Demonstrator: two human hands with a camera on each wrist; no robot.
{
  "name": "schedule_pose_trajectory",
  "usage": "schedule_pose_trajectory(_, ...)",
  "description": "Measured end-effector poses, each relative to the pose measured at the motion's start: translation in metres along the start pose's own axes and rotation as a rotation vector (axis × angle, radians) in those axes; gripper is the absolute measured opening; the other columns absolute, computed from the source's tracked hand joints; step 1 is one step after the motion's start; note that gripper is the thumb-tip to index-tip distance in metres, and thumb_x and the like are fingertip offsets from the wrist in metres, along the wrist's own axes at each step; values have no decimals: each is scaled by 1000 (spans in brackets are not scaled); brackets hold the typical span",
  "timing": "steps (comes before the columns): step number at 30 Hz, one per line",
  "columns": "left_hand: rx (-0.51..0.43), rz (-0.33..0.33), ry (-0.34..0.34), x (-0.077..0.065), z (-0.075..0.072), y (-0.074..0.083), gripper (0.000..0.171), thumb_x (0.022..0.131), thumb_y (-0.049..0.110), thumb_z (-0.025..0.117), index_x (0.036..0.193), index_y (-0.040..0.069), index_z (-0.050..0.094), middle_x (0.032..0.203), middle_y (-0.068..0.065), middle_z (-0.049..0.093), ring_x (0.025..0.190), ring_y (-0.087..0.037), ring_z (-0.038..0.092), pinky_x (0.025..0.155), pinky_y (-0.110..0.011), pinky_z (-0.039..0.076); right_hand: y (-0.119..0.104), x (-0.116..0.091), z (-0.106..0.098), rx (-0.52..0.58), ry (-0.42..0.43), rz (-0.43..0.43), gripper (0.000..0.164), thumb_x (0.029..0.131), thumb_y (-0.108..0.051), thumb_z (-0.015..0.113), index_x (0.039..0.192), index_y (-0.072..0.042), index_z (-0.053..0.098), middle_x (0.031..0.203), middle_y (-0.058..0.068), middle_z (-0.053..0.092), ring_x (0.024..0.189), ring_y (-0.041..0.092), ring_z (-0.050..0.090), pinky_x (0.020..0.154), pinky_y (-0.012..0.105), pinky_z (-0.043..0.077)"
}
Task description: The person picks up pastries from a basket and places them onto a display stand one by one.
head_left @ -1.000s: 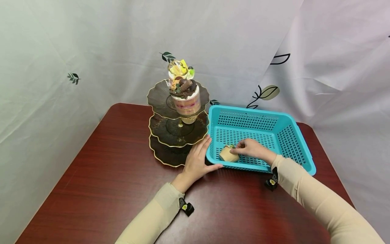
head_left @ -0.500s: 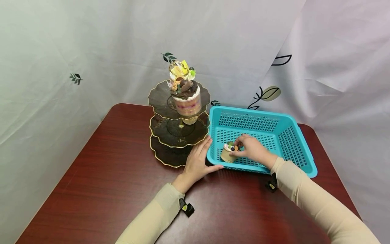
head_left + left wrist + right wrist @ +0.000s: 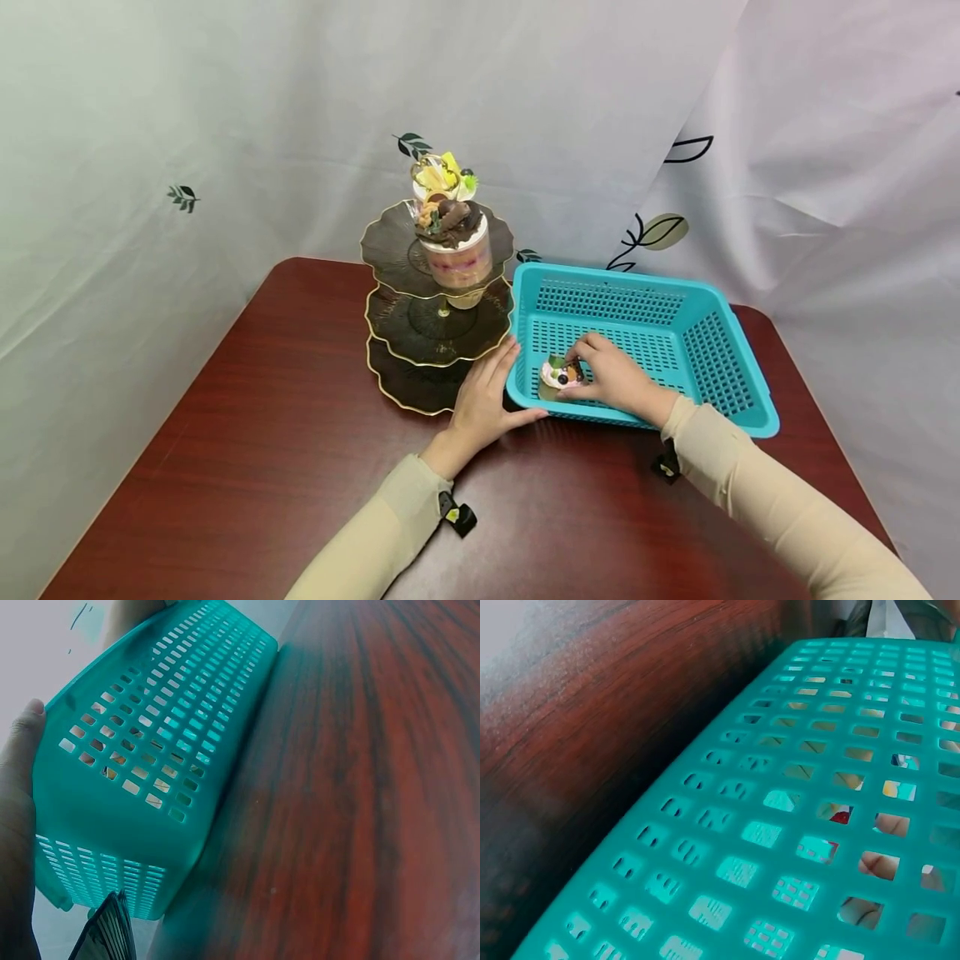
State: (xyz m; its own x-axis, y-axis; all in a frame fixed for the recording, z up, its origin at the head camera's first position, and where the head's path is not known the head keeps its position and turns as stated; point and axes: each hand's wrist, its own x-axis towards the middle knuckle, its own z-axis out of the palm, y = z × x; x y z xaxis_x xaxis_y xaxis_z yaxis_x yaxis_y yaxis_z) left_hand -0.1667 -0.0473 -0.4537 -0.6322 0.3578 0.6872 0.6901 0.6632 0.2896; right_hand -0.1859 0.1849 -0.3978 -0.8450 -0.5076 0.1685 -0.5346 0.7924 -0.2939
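In the head view a small dessert cup (image 3: 553,375) stands in the near left corner of the blue plastic basket (image 3: 622,272). White cream, a blueberry, a green leaf and something dark brown top it. My right hand (image 3: 618,379) pinches it by the right side, thumb in front and fingers behind. Through the holes of the basket wall (image 3: 705,817), the right wrist view gives glimpses of fingers. My left hand (image 3: 483,402) rests on the basket's near left corner, fingers straight along the left side and thumb spread along the front rim.
Left of the basket stands a three-tier dark cake stand (image 3: 405,321) with wavy gold edges. Its top tier carries a chocolate-topped dessert cup (image 3: 459,258), a fruit-topped dessert (image 3: 442,177) behind it. All rest on a reddish-brown table (image 3: 247,417) before a pale curtain.
The dessert cup has turned in the right hand, so its topping now faces up toward the head camera. Right fingers shifted over it. The left hand keeps its place.
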Motion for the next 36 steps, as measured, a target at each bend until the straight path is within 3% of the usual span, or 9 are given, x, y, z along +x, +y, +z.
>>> schedule_pose_trajectory(8, -4, -2, 4, -1, 0, 0, 99, 61, 53, 84, 135, -2, 50, 143, -14, 50, 126, -28, 53, 102, -41, 46, 1, 0, 0, 66, -73, 36, 47, 72, -40, 82, 100, -11, 57, 98, 5, 61, 81, 15, 56, 70, 32, 49)
schedule_pose_trajectory(16, 0, 1, 4, 0, 0, 0, 99, 61, 54, 83, 137, -1, 50, 143, -13, 50, 127, -28, 53, 103, -40, 45, 1, 2, -1, 67, -128, 41, 76, 75, -37, 80, 132, 5, 51, 114, 16, 63, 101, 26, 61, 87, 45, 52)
schedule_pose_trajectory(21, -3, 2, 8, 0, 0, 0, 100, 61, 54, 83, 138, 0, 49, 143, -13, 50, 127, -28, 53, 103, -40, 45, 2, 2, 1, 38, -157, 31, 68, 77, -37, 79, 127, 3, 58, 115, 17, 62, 97, 25, 60, 84, 42, 53)
schedule_pose_trajectory(27, -4, 3, 14, 0, 0, 0, 99, 61, 54, 83, 137, 0, 49, 143, -14, 50, 127, -28, 53, 103, -41, 45, 4, 4, 3, 103, -197, 33, 61, 79, -33, 77, 126, 1, 58, 119, 16, 65, 101, 23, 62, 85, 40, 53)
schedule_pose_trajectory(36, -5, -4, 9, 0, 1, 0, 98, 62, 54, 82, 138, 0, 49, 143, -14, 50, 128, -28, 52, 104, -41, 44, 4, 4, 4, 146, -150, 54, 62, 76, -34, 79, 123, 1, 58, 108, 13, 67, 88, 17, 61, 74, 31, 53)
